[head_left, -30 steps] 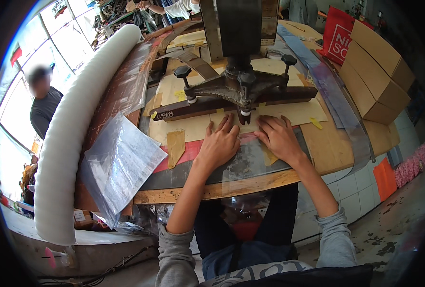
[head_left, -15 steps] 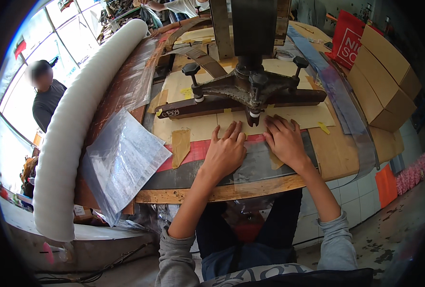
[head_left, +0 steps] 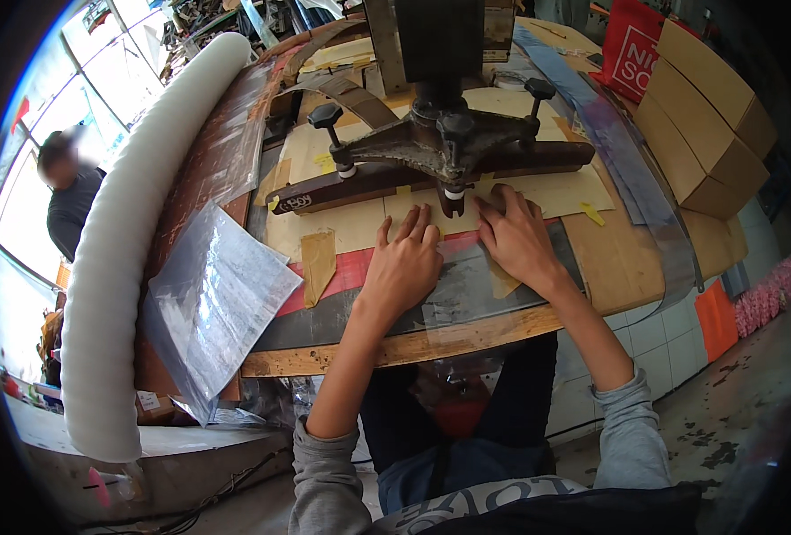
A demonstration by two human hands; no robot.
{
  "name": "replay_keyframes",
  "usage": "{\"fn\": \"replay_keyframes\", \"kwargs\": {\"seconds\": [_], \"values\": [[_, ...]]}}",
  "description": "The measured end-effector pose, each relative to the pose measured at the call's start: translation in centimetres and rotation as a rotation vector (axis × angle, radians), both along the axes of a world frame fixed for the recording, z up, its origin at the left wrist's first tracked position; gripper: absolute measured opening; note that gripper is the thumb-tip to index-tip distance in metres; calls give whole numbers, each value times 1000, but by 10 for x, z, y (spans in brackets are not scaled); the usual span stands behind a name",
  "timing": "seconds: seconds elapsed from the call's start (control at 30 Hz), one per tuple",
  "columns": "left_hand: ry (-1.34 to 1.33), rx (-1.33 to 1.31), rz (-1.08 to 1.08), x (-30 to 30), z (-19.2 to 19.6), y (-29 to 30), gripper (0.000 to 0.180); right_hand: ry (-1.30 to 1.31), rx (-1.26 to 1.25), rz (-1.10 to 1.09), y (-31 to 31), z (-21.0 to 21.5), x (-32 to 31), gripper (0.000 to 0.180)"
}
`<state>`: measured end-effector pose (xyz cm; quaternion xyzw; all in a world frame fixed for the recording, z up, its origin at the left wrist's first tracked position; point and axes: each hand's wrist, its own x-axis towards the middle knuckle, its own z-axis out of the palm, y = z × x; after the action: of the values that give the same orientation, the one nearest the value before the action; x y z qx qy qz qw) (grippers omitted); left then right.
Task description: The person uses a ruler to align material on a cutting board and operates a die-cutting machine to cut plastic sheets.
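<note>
Just past the tabletop's point(head_left: 297, 361) wooden front edge we note the left hand point(head_left: 406, 263) and right hand point(head_left: 516, 234), both palm down, fingers extended, gripping nothing we can make out, fingertips on the near part of the pale sheet point(head_left: 346, 223) lying flat there. Beyond them we see the dark bar point(head_left: 324, 190) crossing over the sheet, contact unclear, beneath the press point(head_left: 404, 152).
</note>
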<state>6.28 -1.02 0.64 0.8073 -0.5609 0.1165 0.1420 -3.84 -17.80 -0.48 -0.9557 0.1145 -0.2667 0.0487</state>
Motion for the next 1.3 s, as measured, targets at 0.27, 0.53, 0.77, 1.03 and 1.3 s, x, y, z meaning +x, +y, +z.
{"fn": "replay_keyframes", "kwargs": {"seconds": [0.27,0.53,0.77,1.03,1.3], "values": [[-10,-10,-12,2,-2,-2,31,-24,-23,-5,-2,-2,0,35],[14,-23,-13,4,-2,-3,28,-32,-37,-10,-5,-2,2,35],[13,-31,-15,6,-2,-5,32,-33,-49,-20,-5,-1,2,35],[9,-27,-10,7,-3,-4,31,-38,-36,-18,-4,-2,3,35],[5,-31,-10,7,-2,-4,31,-19,-34,-23,-3,-1,3,35]]}}
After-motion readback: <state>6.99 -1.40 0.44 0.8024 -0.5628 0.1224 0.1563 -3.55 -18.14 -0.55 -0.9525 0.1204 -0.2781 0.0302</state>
